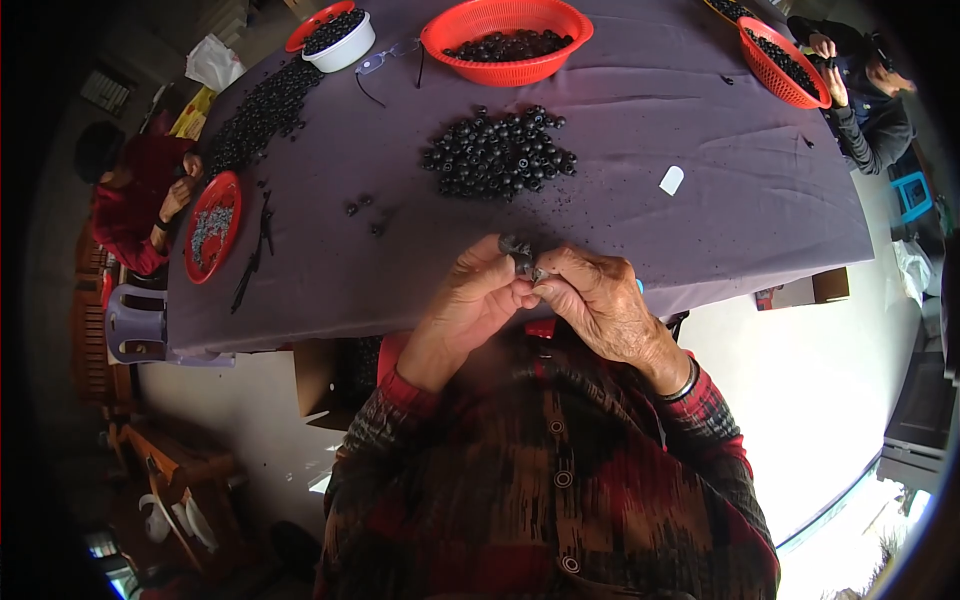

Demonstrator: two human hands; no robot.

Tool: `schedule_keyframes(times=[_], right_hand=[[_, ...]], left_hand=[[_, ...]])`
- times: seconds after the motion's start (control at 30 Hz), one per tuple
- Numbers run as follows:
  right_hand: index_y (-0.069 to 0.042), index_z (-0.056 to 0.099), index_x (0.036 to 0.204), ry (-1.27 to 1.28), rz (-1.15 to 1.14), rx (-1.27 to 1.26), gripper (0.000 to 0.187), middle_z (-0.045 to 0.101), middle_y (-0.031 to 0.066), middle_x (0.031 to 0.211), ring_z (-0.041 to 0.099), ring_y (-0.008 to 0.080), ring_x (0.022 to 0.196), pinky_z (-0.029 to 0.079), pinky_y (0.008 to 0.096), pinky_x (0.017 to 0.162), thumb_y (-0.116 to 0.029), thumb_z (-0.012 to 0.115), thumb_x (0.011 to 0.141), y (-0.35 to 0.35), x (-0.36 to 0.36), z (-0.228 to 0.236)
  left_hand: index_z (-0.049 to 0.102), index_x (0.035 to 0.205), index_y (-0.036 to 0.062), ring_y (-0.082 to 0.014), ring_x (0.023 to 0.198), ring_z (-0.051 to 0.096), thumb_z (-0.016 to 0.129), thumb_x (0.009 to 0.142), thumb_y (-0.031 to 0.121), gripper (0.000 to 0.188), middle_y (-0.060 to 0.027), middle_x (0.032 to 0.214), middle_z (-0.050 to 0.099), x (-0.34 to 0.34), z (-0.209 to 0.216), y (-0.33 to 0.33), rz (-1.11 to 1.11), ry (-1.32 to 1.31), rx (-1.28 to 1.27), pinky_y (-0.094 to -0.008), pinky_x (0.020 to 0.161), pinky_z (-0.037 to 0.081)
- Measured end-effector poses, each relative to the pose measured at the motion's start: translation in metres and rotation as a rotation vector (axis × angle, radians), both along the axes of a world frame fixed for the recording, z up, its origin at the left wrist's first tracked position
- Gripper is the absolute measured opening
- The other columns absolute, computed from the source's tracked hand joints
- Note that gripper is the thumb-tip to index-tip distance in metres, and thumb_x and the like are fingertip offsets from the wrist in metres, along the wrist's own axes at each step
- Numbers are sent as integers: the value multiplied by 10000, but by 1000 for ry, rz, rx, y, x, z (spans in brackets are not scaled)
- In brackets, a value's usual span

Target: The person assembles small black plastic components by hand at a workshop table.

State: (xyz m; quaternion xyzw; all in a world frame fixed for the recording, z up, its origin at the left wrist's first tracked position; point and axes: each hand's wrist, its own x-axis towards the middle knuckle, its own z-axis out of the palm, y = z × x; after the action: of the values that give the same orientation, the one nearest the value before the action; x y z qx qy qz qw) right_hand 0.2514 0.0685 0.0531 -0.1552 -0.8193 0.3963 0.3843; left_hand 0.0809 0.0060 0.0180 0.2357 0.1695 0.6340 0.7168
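1. Head view, left fingers: the thumb and fingers of the left hand are closed in a pinch, with small black pieces held at their tips.
2. Right fingers: the thumb and forefinger of the right hand are drawn together at the right end of those same pieces, close against the left fingertips; exactly what they grip is too small to tell.
3. Edges and room: the near edge of the cloth-covered table runs just on the body side of the fingers. Dark cloth stretches well out to their right, with one white tab lying on it.
4. Straight beyond the fingers: a heap of round black pieces sits near, and past it a red basket holding more.
5. Left of the fingers: a few loose pieces lie near; farther off are thin black strips and a red tray of greyish bits.
6. Far left beyond the fingers: a broad spread of black pieces, a white bowl and eyeglasses.
7. Far right beyond the fingers: another red basket. One co-worker sits at the left side, another person at the right, both well apart from these hands.
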Motion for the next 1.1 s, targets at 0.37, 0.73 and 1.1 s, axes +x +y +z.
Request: schedule_keyframes(times=[0.37, 0.73, 1.1], right_hand=[[-9, 589, 953, -59, -24, 49, 117, 612, 126, 784, 612, 341, 654, 491, 372, 547, -92, 602, 871, -1, 0, 2], [25, 587, 1001, -128, -91, -263, 205, 640, 145, 816, 630, 248, 711, 498, 297, 672, -157, 504, 956, 7, -4, -3], [-21, 624, 1005, -44, -64, -489, 214, 461, -39, 720, 436, 66, 667, 404, 209, 618, -206, 625, 897, 18, 6, -2]], left_hand=[[641, 982, 103, -122, 767, 586, 554, 905, 48, 129, -38, 892, 646, -4, 5, -1, 15, 55, -27, -312, 675, 491], [644, 952, 61, -150, 768, 601, 581, 872, 23, 109, -39, 869, 630, 20, -15, -1, 31, 105, -156, -320, 695, 536], [557, 1048, 95, -102, 756, 544, 579, 895, 98, 154, -18, 855, 597, 7, -8, 4, -20, 6, -122, -281, 678, 482]])
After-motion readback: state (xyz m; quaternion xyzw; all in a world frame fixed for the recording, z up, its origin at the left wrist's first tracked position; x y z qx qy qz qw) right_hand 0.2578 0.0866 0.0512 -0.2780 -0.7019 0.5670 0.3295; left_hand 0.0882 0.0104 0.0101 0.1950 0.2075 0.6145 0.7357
